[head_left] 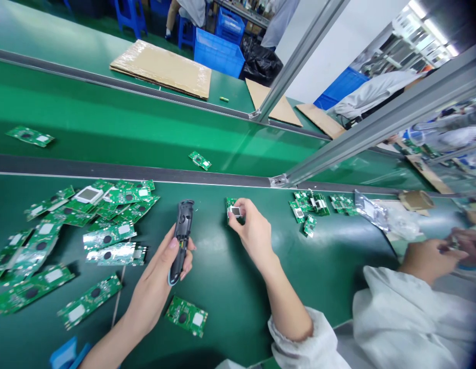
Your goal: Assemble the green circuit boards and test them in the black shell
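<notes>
My left hand [161, 271] is wrapped round a black handheld device [181, 241], held upright with its inner parts facing up. My right hand [253, 228] pinches a small green circuit board [230, 204] with a white-framed square part, near the back of the green table [222, 287]. Below the device lies a single green board [187, 316]. Many more boards [107, 236] are heaped and spread at the left. Several small boards [309, 205] sit to the right of my right hand.
A green belt [126, 123] with two boards on it runs behind a dark rail [107, 169]. Metal posts [318, 148] rise at right. A co-worker's hands [430, 259] and sleeve are close at right, by plastic bags [401, 220]. Cardboard [164, 66] lies beyond the belt.
</notes>
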Action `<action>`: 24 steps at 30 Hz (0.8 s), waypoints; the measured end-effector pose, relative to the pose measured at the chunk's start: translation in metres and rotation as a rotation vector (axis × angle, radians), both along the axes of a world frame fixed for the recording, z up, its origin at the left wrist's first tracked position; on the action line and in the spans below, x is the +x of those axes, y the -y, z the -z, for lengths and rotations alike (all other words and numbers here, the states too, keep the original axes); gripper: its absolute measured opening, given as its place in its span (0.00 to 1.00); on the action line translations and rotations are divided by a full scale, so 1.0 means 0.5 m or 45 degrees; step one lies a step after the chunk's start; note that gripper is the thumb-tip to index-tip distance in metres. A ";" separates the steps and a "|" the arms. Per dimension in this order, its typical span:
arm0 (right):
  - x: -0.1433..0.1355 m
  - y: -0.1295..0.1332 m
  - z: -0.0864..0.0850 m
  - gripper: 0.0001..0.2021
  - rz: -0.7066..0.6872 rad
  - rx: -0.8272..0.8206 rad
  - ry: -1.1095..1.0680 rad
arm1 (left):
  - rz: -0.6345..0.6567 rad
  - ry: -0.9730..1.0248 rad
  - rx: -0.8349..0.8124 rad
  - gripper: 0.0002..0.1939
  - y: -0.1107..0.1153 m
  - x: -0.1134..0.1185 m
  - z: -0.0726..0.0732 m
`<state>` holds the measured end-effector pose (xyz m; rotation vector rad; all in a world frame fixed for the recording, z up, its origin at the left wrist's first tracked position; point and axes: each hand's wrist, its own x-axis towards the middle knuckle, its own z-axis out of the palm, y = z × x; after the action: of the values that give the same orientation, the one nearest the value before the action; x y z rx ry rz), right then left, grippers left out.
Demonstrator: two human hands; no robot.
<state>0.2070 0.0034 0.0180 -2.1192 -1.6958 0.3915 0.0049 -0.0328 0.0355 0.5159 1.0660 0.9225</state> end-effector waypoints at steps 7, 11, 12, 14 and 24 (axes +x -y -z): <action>0.009 -0.070 -0.024 0.21 -0.074 0.131 0.071 | 0.070 -0.009 0.052 0.23 -0.014 -0.011 -0.008; -0.004 -0.214 -0.024 0.14 -0.199 0.137 -0.012 | 0.117 0.037 0.103 0.19 -0.015 -0.012 -0.007; -0.009 -0.248 -0.020 0.15 -0.218 0.131 -0.044 | 0.125 0.047 0.115 0.18 -0.015 -0.012 -0.007; -0.018 -0.298 -0.013 0.18 -0.243 0.117 -0.113 | 0.133 0.051 0.132 0.18 -0.014 -0.013 -0.007; -0.042 -0.112 -0.089 0.12 -0.584 -0.150 -0.590 | -0.102 -0.340 0.277 0.20 -0.023 -0.023 0.001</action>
<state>0.1858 0.0593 0.0624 -1.5226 -1.8800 1.0467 -0.0067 -0.0211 0.0351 0.7979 1.2400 1.0676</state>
